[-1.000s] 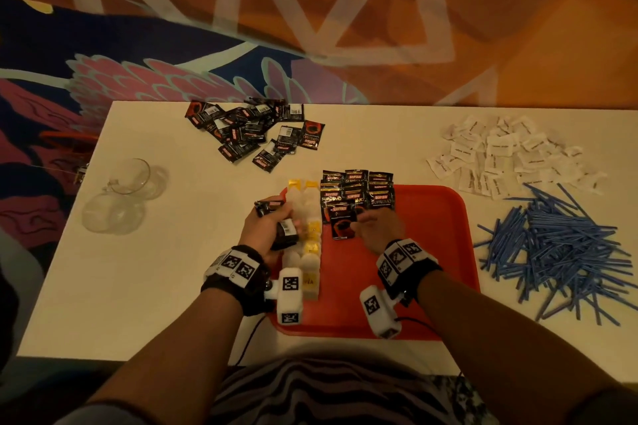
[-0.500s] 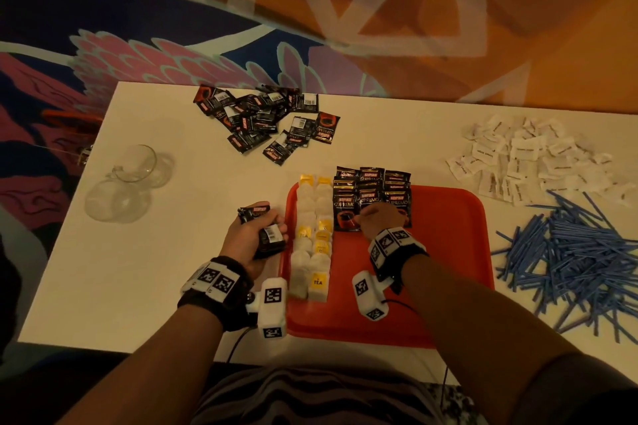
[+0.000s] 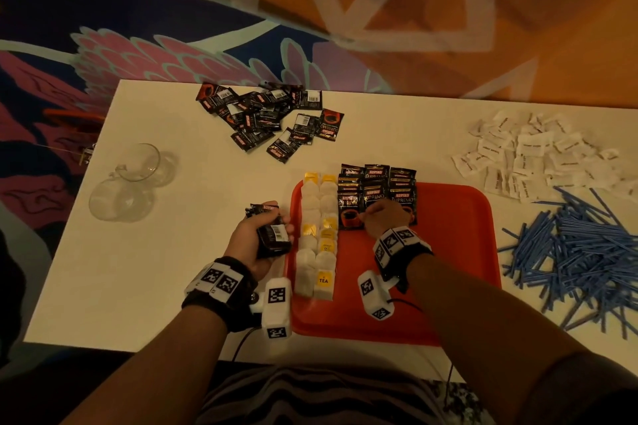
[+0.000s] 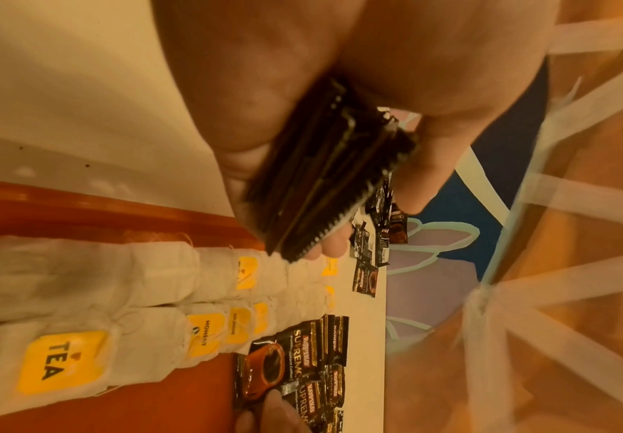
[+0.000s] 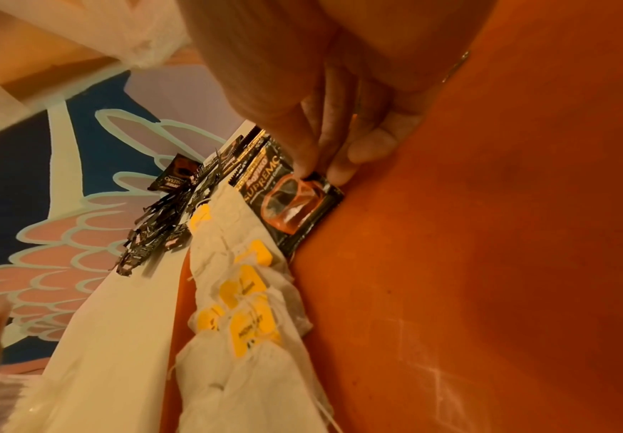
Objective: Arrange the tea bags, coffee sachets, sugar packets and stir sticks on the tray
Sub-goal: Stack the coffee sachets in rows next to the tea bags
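Observation:
The red tray (image 3: 448, 252) lies before me. Two columns of tea bags (image 3: 317, 235) fill its left side, the nearest tagged TEA (image 4: 58, 363). Rows of black coffee sachets (image 3: 376, 190) overlap at the tray's far edge. My left hand (image 3: 262, 235) hovers just left of the tray and grips a stack of coffee sachets (image 4: 321, 181) between thumb and fingers. My right hand (image 3: 383, 214) is on the tray, pinching the corner of the nearest sachet (image 5: 295, 205), which lies flat beside the tea bags.
A loose pile of coffee sachets (image 3: 269, 117) lies at the table's far side. White sugar packets (image 3: 538, 155) are heaped at the far right, blue stir sticks (image 3: 587, 252) at the right. Two glass cups (image 3: 131, 179) stand at the left edge.
My left hand has drawn left, off the tea bags, to just outside the tray's edge with its stack. My right hand stays on the front sachet.

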### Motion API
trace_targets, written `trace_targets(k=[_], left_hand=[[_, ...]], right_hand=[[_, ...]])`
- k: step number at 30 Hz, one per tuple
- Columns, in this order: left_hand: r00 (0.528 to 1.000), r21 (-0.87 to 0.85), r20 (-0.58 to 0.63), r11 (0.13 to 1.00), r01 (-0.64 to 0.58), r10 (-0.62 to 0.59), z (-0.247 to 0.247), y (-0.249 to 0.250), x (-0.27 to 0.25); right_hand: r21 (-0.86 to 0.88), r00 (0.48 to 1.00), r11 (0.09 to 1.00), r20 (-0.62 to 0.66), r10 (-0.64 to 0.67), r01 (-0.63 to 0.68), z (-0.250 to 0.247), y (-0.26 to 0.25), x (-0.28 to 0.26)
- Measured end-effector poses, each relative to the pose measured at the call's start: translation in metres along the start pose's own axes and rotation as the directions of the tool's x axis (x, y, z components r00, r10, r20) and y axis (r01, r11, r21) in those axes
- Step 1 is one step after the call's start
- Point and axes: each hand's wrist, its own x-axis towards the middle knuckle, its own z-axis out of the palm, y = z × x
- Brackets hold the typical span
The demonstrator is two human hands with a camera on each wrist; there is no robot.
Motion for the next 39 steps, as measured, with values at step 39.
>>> trace_targets(k=[39], left_hand=[[0.918, 0.388, 0.122, 0.834, -0.393, 0.376, 0.09, -0.017, -0.007]], right_hand=[[0.124, 0.751, 0.744, -0.018, -0.66, 0.657, -0.06, 0.001, -0.081]])
